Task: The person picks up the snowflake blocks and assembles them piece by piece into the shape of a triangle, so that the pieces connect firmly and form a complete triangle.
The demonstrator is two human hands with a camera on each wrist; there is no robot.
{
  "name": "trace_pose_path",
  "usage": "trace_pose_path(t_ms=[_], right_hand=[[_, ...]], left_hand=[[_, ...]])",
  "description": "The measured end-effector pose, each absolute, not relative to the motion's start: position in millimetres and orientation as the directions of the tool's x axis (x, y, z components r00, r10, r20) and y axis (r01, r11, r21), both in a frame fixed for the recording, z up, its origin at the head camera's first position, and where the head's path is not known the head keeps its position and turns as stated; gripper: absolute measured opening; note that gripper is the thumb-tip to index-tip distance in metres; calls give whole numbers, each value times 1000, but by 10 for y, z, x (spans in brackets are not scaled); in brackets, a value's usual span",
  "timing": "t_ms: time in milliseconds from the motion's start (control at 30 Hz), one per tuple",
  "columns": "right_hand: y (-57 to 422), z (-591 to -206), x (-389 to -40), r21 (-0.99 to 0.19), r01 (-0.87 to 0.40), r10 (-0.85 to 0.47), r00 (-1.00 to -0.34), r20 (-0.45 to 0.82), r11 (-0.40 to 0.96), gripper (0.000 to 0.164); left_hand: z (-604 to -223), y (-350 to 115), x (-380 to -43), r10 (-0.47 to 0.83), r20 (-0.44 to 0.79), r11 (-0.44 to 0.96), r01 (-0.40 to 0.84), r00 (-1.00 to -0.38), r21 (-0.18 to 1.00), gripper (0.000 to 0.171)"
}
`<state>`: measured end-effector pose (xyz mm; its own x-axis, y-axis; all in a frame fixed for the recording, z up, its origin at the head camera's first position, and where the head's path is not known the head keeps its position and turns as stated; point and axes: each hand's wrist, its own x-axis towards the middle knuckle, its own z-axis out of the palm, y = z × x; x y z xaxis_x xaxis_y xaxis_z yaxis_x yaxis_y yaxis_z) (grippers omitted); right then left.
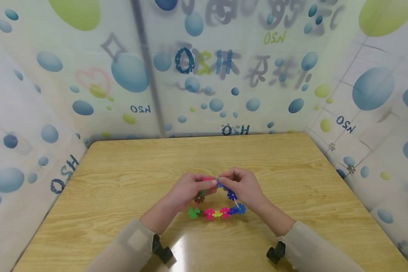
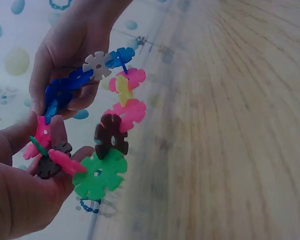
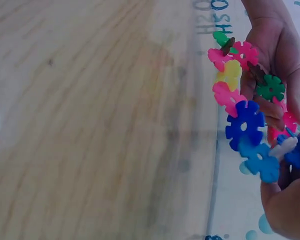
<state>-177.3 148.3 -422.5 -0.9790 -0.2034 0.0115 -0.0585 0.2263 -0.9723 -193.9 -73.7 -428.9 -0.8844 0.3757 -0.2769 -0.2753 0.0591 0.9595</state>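
Note:
Both hands hold a loop of notched plastic flower discs above the table. My left hand [image 1: 189, 190] pinches a pink disc [image 2: 42, 132] at one end of the chain between thumb and fingers. Opposite it, my right hand [image 1: 248, 189] pinches a blue disc [image 2: 51, 111]. These two discs meet at the fingertips; whether they interlock I cannot tell. Below hangs the rest of the loop: a green disc [image 2: 100, 175], a brown disc [image 2: 111, 135], a yellow disc [image 1: 217, 214] between two pink ones, several blue discs [image 3: 245, 125] and a white disc [image 2: 97, 65].
The wood-grain table [image 1: 122, 166] spreads beneath the hands. Behind it and on both sides stand pale curtains [image 1: 204, 105] printed with blue and green dots. Black camera mounts [image 1: 162, 249] sit on both sleeves, close above the tabletop.

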Motion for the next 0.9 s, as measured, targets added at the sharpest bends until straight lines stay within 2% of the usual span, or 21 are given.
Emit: trace_pose_path(t_ms=[133,267,400,567,667,900], right_hand=[[1551,-4239,-1855,-967,-6,-232,-971,-56,255,39],[1689,-4240,-1914,-935,13,-270,-956,-115,354,54],[1821,-4237,-1936,-917,33,-344,-921,-183,397,57],[1914,-4269,-1935,-944,85,-429,-875,-224,319,58],[1927,-4271,-1935,-952,83,-439,-873,-211,294,55],[1910,-4261,-1960,-949,147,-388,-887,-251,278,50]], left_hand=[[-4324,-745,-1991,361,-298,-1,-320,-884,947,38],[-4355,-771,-2039,333,-318,-108,-371,-888,922,43],[-4364,-805,-2081,313,-341,-161,-404,-886,901,43],[-4366,-825,-2111,310,-353,-199,-423,-883,884,37],[-4367,-826,-2114,272,-342,-156,-392,-899,907,41],[-4379,-892,-2131,145,-275,170,-250,-950,953,50]])
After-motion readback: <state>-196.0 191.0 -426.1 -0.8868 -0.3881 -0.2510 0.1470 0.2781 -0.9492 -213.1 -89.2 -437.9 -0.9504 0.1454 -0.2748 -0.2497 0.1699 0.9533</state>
